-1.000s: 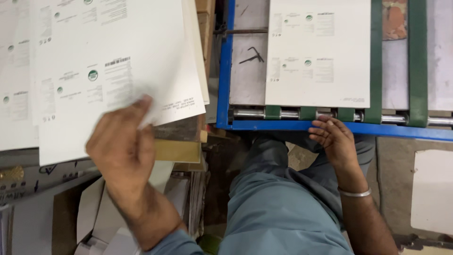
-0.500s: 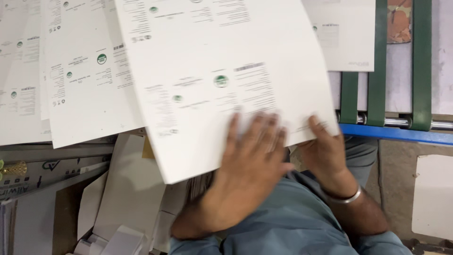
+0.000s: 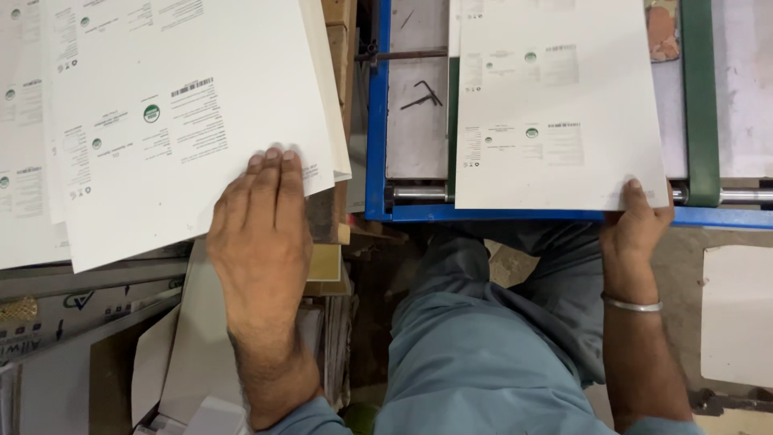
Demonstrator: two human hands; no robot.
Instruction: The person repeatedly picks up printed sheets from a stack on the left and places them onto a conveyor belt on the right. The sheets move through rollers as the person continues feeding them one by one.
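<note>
The left hand (image 3: 259, 234) lies flat, fingers together, on the near corner of a stack of printed white sheets (image 3: 181, 121). The right hand (image 3: 636, 225) pinches the near edge of one matte sheet (image 3: 555, 113), now lying on the blue-framed feeder (image 3: 374, 121) instead of in mid-air. A dark gap separates stack and feeder.

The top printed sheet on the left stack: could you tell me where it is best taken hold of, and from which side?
Probably at its near right corner, from the person's side. The top printed sheet lies skewed, so that corner overhangs the stack's edge; the left hand already rests its fingertips there.
</note>
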